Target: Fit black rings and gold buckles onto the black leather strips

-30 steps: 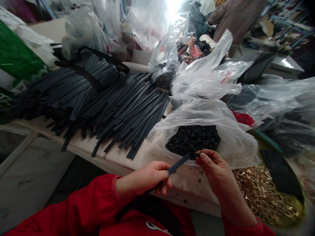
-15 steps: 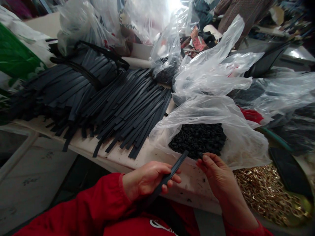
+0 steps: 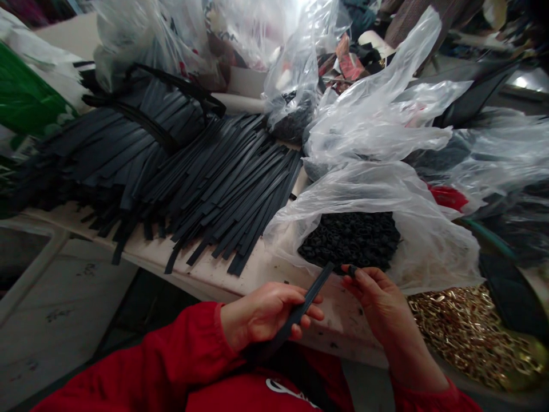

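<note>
Over the last second my left hand has rolled more palm-up, so the strip is now held across my curled fingers, its tip just beside the piece pinched in my right hand. Both sit at the bag's near side. The strip looks black, flat and narrow; the piece's shape is too small to tell.

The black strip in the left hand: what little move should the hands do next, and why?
Maybe the right hand should gently bring its small black piece to the tip of the black strip. The left hand holds the strip with that tip pointing towards the piece, very near it, though I can't tell whether they touch.
</note>
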